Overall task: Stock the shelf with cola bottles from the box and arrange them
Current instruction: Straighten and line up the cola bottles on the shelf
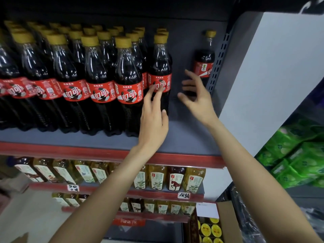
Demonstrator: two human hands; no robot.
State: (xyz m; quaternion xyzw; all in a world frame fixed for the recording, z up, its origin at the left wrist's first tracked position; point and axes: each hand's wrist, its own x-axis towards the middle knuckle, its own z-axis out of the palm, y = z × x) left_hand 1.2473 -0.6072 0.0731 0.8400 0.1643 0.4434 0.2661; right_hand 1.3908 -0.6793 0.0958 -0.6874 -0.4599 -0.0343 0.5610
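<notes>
At centre frame, the left hand [154, 118] is resting straight fingertips on the end cola bottle [160, 74], likely squaring the row; the right hand [196, 95], fingers spread and empty, is hovering near the lone bottle [204, 58] at upper right, the gap between awaiting stock from the box [226, 218] at lower right.

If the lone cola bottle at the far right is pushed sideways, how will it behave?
The lone cola bottle looks full, so probably heavy for its size. Tall and narrow with nothing beside it, it may tip. Its smooth plastic likely slides on the shelf.
</notes>
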